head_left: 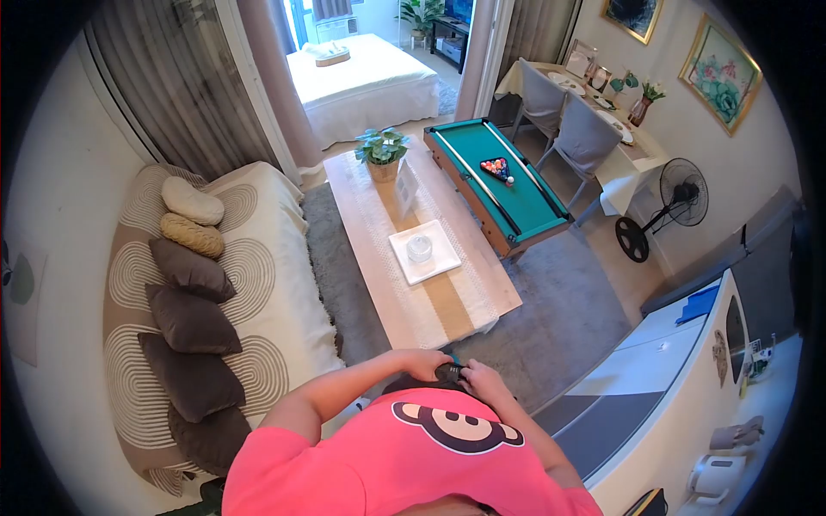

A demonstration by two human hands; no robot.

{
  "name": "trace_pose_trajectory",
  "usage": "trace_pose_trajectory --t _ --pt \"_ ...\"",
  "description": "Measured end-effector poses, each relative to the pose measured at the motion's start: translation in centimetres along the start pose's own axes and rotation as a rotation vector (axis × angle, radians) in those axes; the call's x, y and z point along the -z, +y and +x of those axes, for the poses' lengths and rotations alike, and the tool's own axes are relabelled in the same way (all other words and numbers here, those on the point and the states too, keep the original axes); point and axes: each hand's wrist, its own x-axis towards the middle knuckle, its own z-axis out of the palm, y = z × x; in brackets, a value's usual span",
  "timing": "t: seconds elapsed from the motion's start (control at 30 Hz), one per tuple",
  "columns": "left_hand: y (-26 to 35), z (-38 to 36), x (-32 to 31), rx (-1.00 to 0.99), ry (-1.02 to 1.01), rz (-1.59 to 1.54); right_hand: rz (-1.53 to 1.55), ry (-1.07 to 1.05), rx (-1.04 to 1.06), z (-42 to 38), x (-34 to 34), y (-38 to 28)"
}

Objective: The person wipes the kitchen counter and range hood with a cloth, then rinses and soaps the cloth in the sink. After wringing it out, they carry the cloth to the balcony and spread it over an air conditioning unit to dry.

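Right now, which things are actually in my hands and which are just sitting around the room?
In hand:
small dark object, touched by left hand and right hand

Lying about:
coffee table
white tray
potted plant
mini pool table
sofa cushions
fan

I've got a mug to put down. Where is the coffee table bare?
Coffee table: bare wood strips run along both long edges beside the runner, and the near end below the white tray is open. The far end is crowded by the potted plant and a standing card.

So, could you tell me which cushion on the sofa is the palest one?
The cream cushion at the row's far end; next comes a tan knitted one, the others are dark brown.
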Motion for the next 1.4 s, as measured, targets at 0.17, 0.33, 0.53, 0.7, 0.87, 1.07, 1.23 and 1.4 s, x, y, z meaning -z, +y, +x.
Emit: trace_pose_trajectory --t 0.17,0.33,0.53,0.7,0.87,1.07,1.23,1.4 --pt "0.7 0.6 -0.4 0.036 0.034 0.09 0.023 0.025 -0.002 -0.1 -0.6 0.4" --pt "1.1 0.6 -0.2 0.037 0.026 0.109 0.005 -0.005 -0.048 -0.2 -0.4 0.1" --pt "1.6 0.4 -0.1 0.027 0.014 0.095 0.008 0.016 -0.037 -0.4 -0.7 0.3" --pt "1.9 0.3 -0.1 0.018 0.027 0.111 -0.03 0.017 -0.05 -0.7 -0.6 0.0" --pt "0.8 0.4 -1.0 -0.074 0.149 0.138 -0.004 0.052 -0.045 -0.9 -0.7 -0.2" --pt "-0.1 0.6 -1.4 -0.095 0.167 0.145 0.026 0.064 -0.04 -0.9 -0.5 -0.4" --pt "1.4 -0.2 -0.6 -0.017 0.086 0.112 -0.002 0.055 -0.034 -0.7 -0.4 -0.6" --pt "1.7 -0.4 -0.2 0.026 0.058 0.108 -0.016 0.045 -0.041 -0.6 -0.7 -0.3"
